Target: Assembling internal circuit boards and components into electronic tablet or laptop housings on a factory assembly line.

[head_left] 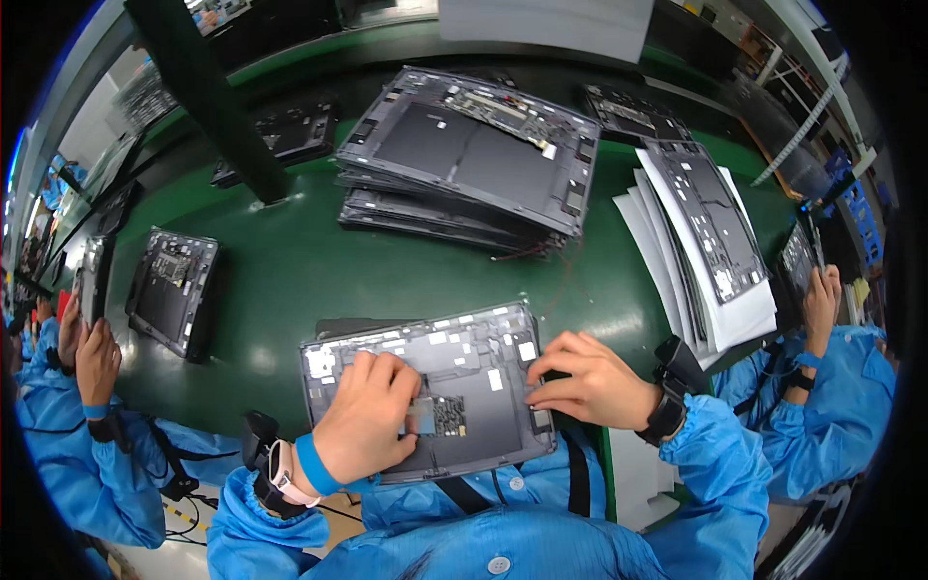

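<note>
Grey device chassis at six o'clock on green bench, left hand curled, fingertips pinching a small square part at its middle, right hand half-closed, pressing its three-o'clock edge, chassis stack at twelve o'clock

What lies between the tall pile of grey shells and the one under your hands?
Bare green belt lies between the stack and the grey shell, in the head view.

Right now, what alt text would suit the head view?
A person's left hand and right hand press on an open grey tablet chassis on a green workbench, with a stack of similar chassis behind and blue-sleeved co-workers either side.
</note>
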### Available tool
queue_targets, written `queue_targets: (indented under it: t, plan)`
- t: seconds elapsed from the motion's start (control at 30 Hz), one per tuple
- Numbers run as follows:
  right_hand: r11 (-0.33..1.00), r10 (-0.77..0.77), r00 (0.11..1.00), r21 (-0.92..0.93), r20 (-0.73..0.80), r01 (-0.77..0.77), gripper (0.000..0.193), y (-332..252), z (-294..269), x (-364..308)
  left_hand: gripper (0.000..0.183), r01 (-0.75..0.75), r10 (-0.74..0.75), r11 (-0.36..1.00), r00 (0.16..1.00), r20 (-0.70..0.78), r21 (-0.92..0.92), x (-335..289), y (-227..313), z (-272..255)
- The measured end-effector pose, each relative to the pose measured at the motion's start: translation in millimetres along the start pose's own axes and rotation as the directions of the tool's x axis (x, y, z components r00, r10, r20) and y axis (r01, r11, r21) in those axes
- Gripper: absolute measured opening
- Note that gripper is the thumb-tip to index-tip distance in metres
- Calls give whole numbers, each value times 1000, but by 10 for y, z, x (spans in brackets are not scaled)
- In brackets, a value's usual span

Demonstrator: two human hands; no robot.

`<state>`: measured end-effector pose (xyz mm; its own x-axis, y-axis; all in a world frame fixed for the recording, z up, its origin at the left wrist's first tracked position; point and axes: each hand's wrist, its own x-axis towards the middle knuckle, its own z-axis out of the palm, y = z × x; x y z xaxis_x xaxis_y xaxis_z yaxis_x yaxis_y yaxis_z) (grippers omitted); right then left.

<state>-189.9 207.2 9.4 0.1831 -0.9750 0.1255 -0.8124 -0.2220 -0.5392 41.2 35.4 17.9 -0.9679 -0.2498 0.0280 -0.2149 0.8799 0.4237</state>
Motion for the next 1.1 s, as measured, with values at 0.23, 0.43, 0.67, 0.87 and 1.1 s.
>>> queue_targets:
  t: [0.23, 0.43, 0.67, 0.87, 1.1]
  plan:
    - [954, 96, 976, 296, -197, -34, 11, 19, 75, 162, 46, 169, -139, 937, 983, 118, -307, -19, -47, -3]
    - [904, 271, 952, 377, -140, -202, 12, -132, 39, 338, 27, 221, -171, 893, 972, 160, -392, 318, -227, -275]
    - [941, 258, 964, 240, -58, -238, 18, -695, -679, 1061, 49, -18, 160, 900, 943, 292, -436, 685, -699, -247]
    - [679, 274, 961, 717, -48, -157, 15, -445, -883, 3341, 45, -215, 323, 763, 944, 71, -609, 641, -1134, -184]
    - [901, 240, 940, -305, -244, -309, 33, 1703, 131, 4951, 38, -220, 379, 563, 925, 12, -796, 728, -1480, 78]
